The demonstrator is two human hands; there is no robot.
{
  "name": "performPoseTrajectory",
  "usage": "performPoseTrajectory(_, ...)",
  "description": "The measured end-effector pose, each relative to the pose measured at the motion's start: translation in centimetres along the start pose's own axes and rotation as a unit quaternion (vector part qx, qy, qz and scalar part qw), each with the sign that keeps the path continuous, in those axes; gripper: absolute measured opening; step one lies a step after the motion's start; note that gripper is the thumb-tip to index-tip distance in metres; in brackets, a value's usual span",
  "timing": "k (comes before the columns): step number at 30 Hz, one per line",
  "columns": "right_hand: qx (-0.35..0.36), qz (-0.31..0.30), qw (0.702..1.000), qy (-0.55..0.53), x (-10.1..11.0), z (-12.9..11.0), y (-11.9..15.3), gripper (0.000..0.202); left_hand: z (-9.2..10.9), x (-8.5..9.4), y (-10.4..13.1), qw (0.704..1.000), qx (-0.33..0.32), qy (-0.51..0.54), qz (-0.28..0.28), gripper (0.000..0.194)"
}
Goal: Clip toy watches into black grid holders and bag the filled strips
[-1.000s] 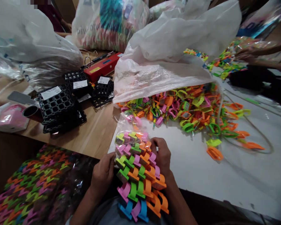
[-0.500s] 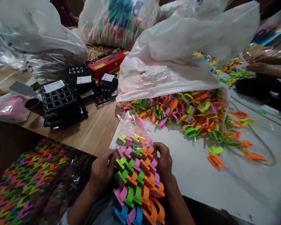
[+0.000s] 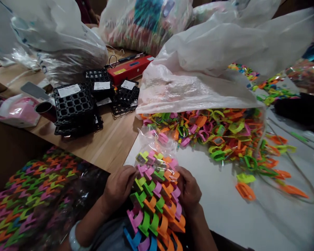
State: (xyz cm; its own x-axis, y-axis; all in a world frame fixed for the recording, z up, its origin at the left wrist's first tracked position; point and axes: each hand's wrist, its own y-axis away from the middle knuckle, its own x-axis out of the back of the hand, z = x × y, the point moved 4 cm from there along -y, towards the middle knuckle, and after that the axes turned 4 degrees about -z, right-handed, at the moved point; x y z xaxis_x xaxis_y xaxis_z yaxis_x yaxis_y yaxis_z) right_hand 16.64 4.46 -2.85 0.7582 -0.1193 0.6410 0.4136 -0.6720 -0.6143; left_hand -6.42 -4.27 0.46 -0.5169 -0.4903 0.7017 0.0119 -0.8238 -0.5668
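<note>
- A clear bag (image 3: pixel 157 190) of coloured plastic pieces in slanting rows is held between both hands, over the lap, its slack clear end pointing away from them.
- The bag's near side edge is gripped by the curled left hand (image 3: pixel 119 184), and the opposite edge by the right hand (image 3: pixel 190 190); some fingertips are hidden.
- Over the last second, bag and hands have been brought slightly lower in view, and the bag's nearest row is now cut off by the frame.
- The rows are kept in the same order, so the change is judged a small adjustment of the hold, with no piece seen added or removed.
- Beyond the right hand, the loose pile (image 3: pixel 199 130) under the white sack (image 3: pixel 196 87) is left undisturbed.
- The view has been turned, and a co-worker's hands, seen earlier at far right, are no longer shown.
- Whether the slack end is sealed cannot be told.
</note>
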Motion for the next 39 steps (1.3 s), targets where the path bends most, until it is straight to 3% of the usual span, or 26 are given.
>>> performPoseTrajectory(3,0.053,-0.009,0.998,0.040,1.1,-0.5,-0.1,0.037,0.2,0.3,0.3,1.000,-0.010,-0.014,-0.009,0.013)
performPoseTrajectory(8,0.068,-0.015,0.994,0.088,3.0,-1.7,0.1,0.029,0.7,0.5,1.2,0.999,-0.027,-0.031,-0.023,0.016)
performPoseTrajectory(18,0.038,-0.059,0.997,-0.028,5.2,-3.4,3.3,0.018,2.1,1.7,5.6,0.993,-0.052,0.031,-0.097,0.034)
performPoseTrajectory(21,0.017,-0.069,0.997,-0.037,5.4,-3.9,3.5,0.011,2.8,2.2,6.0,0.993,-0.065,0.021,-0.097,0.032)
performPoseTrajectory(25,-0.018,-0.115,0.993,0.007,5.4,-4.7,3.4,0.024,3.3,2.9,6.5,0.992,-0.073,0.017,-0.104,0.029)
performPoseTrajectory(31,-0.014,-0.112,0.993,-0.020,6.6,-6.4,4.0,0.024,3.8,4.2,7.2,0.987,-0.109,0.025,-0.112,0.030)
performPoseTrajectory(35,-0.030,-0.126,0.990,-0.057,7.5,-6.5,5.7,0.016,4.1,4.4,7.9,0.986,-0.100,0.046,-0.129,0.031)
performPoseTrajectory(39,-0.039,-0.127,0.989,-0.058,7.9,-6.0,8.3,0.013,4.5,4.3,8.3,0.984,-0.118,0.077,-0.104,0.026)
